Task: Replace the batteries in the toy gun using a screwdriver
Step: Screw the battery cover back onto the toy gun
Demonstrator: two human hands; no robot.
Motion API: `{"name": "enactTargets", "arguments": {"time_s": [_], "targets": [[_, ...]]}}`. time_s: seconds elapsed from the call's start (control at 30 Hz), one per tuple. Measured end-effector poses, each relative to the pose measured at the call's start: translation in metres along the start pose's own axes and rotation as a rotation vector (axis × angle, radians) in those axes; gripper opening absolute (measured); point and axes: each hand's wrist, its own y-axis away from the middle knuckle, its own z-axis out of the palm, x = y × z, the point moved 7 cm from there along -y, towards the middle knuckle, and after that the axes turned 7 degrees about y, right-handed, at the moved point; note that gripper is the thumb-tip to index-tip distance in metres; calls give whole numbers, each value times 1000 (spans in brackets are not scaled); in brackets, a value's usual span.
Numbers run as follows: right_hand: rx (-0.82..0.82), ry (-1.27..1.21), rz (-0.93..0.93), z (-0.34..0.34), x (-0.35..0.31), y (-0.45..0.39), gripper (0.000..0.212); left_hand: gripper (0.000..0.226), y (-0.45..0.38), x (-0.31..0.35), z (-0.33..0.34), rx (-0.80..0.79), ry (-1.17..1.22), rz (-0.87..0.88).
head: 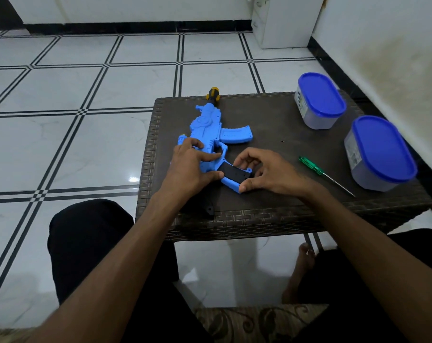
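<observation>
Toy gun (210, 129): lies flat at the left of the table (296, 209), grip end near.
Left hand (192, 164): fingers straight, pressing the body down.
Right hand (262, 169): fingers curled round the grip at the black cover (234, 172).
Screw (282, 141): loose on the tabletop; a knock could send it off.
Screwdriver (324, 174): lies untouched, right; the hand could nudge it.
Cover risk: likely to seat crooked if pressed unevenly.
</observation>
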Motion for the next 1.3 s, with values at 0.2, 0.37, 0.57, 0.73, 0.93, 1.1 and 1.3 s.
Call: {"name": "enactTargets", "arguments": {"time_s": [0.2,0.37,0.57,0.73,0.93,1.1,1.3], "targets": [[-28,-140,9,3,4,1,51,50,-1,1,-3,46,90,-17],[-25,-129,0,3,3,2,49,46,-3,6,-4,154,97,-9],[-54,-135,12,-3,2,11,51,47,-4,6,-3,150,89,-36],[-4,-181,67,-10,7,17,32,47,-5,6,-4,143,90,-49],[35,-382,237,-2,15,11,29,46,-4,6,-3,141,114,-54],[51,-406,381,6,18,5,29,46,-3,6,-3,128,124,-58],[78,-380,441,8,15,2,34,45,-5,8,-1,112,103,-57]]}}
